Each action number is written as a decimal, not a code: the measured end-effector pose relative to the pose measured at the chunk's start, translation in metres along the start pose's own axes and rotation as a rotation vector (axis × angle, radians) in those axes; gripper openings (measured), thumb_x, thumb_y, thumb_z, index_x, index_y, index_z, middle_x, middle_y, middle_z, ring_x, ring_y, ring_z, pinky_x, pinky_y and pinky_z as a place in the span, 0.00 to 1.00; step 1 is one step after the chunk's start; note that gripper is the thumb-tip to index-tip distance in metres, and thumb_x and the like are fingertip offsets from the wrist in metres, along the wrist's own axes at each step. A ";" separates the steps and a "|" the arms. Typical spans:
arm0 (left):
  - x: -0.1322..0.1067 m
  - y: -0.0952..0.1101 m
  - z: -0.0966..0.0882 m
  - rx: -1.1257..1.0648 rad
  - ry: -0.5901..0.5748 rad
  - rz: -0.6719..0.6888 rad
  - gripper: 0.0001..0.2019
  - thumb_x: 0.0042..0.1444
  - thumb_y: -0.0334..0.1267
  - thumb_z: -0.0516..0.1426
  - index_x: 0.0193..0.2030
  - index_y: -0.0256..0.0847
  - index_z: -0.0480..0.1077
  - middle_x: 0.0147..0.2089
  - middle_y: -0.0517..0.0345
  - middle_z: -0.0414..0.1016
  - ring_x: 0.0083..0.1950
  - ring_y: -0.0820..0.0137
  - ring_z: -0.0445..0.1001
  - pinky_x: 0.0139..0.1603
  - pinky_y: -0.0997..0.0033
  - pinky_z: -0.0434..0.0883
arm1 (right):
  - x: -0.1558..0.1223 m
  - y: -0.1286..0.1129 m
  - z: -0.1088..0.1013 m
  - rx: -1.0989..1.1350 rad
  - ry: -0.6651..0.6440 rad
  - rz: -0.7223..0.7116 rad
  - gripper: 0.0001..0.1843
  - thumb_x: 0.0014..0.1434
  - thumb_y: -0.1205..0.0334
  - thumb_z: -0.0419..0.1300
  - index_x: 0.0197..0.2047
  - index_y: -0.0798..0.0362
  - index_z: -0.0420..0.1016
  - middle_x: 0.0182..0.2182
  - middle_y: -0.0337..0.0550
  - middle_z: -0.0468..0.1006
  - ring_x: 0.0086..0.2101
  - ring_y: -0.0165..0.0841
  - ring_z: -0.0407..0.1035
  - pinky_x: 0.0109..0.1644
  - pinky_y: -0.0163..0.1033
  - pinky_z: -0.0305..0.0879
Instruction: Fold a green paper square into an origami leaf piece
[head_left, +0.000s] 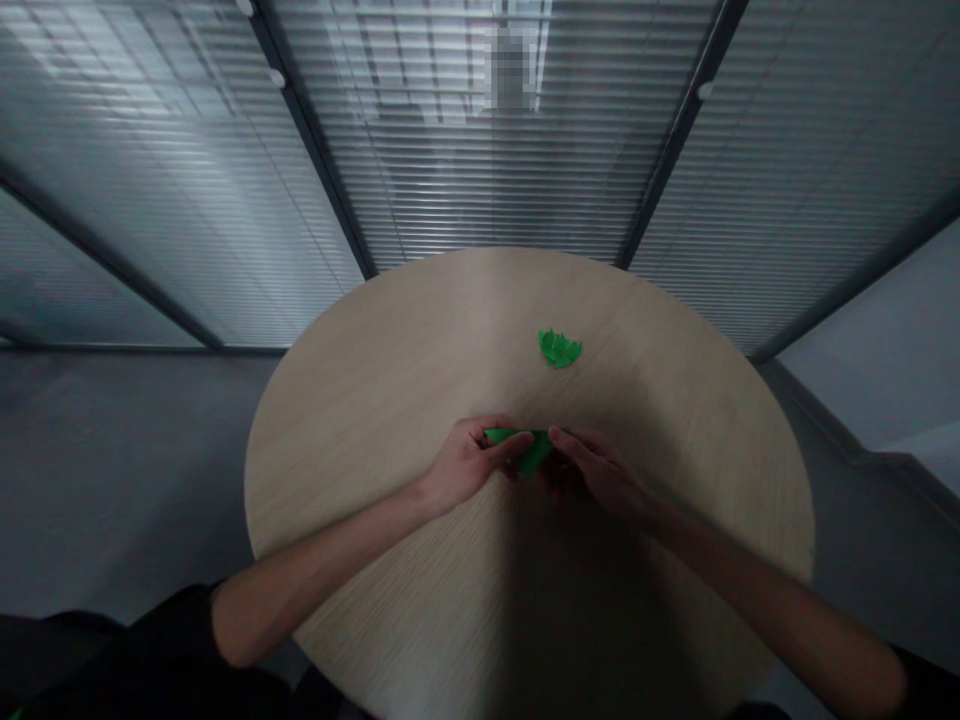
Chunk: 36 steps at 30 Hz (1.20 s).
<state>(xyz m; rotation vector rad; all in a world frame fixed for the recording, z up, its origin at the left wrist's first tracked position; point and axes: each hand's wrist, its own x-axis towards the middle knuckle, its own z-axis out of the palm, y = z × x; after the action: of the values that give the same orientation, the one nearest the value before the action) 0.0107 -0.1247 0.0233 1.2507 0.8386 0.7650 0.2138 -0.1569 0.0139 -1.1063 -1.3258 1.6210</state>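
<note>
Both of my hands meet over the middle of a round light-wood table. Between them is a folded piece of green paper. My left hand pinches its left end with thumb and fingers closed. My right hand grips its right end, fingers curled around the paper. Farther away on the table lies a second green folded paper shape, apart from both hands.
Behind the table stand glass walls with closed horizontal blinds and dark frame posts. Grey floor surrounds the table on the left, and a lighter wall shows at right.
</note>
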 end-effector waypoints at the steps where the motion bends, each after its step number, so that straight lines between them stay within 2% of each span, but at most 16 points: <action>1: 0.000 0.000 0.000 0.002 0.002 -0.004 0.20 0.55 0.52 0.68 0.33 0.33 0.76 0.28 0.58 0.76 0.27 0.75 0.73 0.29 0.76 0.74 | 0.000 -0.001 0.000 -0.015 0.010 -0.023 0.31 0.64 0.32 0.58 0.31 0.54 0.75 0.23 0.41 0.76 0.23 0.30 0.70 0.27 0.34 0.66; 11: 0.000 -0.002 0.000 0.018 0.014 -0.011 0.19 0.56 0.51 0.68 0.34 0.33 0.76 0.26 0.59 0.75 0.25 0.75 0.73 0.28 0.75 0.73 | -0.002 0.004 0.002 0.006 0.005 -0.034 0.40 0.69 0.28 0.45 0.28 0.55 0.77 0.22 0.43 0.77 0.22 0.31 0.71 0.27 0.35 0.67; 14: 0.001 -0.005 0.001 0.030 0.015 -0.007 0.20 0.56 0.53 0.67 0.34 0.34 0.75 0.26 0.58 0.75 0.25 0.74 0.73 0.28 0.74 0.73 | -0.003 0.002 0.003 -0.075 -0.067 -0.051 0.37 0.65 0.28 0.53 0.30 0.56 0.77 0.23 0.42 0.76 0.21 0.28 0.68 0.25 0.32 0.63; 16: 0.002 -0.005 0.001 0.042 0.010 -0.004 0.21 0.55 0.54 0.68 0.34 0.34 0.75 0.27 0.58 0.76 0.25 0.74 0.74 0.28 0.74 0.72 | -0.003 -0.001 0.005 -0.170 -0.096 -0.066 0.32 0.64 0.32 0.60 0.32 0.56 0.77 0.23 0.40 0.75 0.21 0.26 0.67 0.25 0.31 0.61; 23: 0.002 -0.003 0.001 0.052 -0.009 -0.029 0.23 0.52 0.56 0.68 0.34 0.34 0.76 0.26 0.58 0.76 0.24 0.74 0.74 0.27 0.74 0.73 | -0.003 -0.004 0.008 -0.240 -0.070 -0.100 0.29 0.67 0.37 0.58 0.30 0.55 0.75 0.21 0.39 0.73 0.21 0.26 0.66 0.25 0.31 0.61; 28: 0.002 0.002 -0.004 0.077 -0.023 -0.042 0.21 0.52 0.53 0.69 0.32 0.34 0.76 0.26 0.57 0.77 0.24 0.74 0.74 0.27 0.75 0.74 | -0.005 -0.001 0.006 -0.254 -0.046 -0.105 0.24 0.67 0.42 0.60 0.33 0.55 0.76 0.21 0.38 0.73 0.20 0.26 0.66 0.23 0.30 0.61; 32: 0.005 0.008 -0.011 0.059 0.035 -0.025 0.18 0.52 0.49 0.70 0.30 0.34 0.78 0.24 0.58 0.76 0.23 0.76 0.73 0.26 0.77 0.72 | -0.004 -0.001 0.005 -0.252 -0.004 -0.090 0.23 0.66 0.43 0.60 0.30 0.55 0.74 0.21 0.38 0.73 0.19 0.27 0.66 0.22 0.30 0.62; 36: 0.006 0.006 -0.011 0.005 0.118 -0.018 0.19 0.49 0.50 0.72 0.32 0.33 0.77 0.25 0.58 0.76 0.24 0.76 0.73 0.26 0.78 0.73 | -0.003 0.000 0.006 -0.259 0.037 -0.081 0.25 0.65 0.41 0.60 0.28 0.54 0.73 0.20 0.38 0.73 0.19 0.27 0.67 0.22 0.31 0.62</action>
<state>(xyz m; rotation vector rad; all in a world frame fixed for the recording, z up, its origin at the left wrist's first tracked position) 0.0038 -0.1132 0.0271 1.2094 0.9463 0.8285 0.2094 -0.1618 0.0151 -1.2110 -1.5669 1.3916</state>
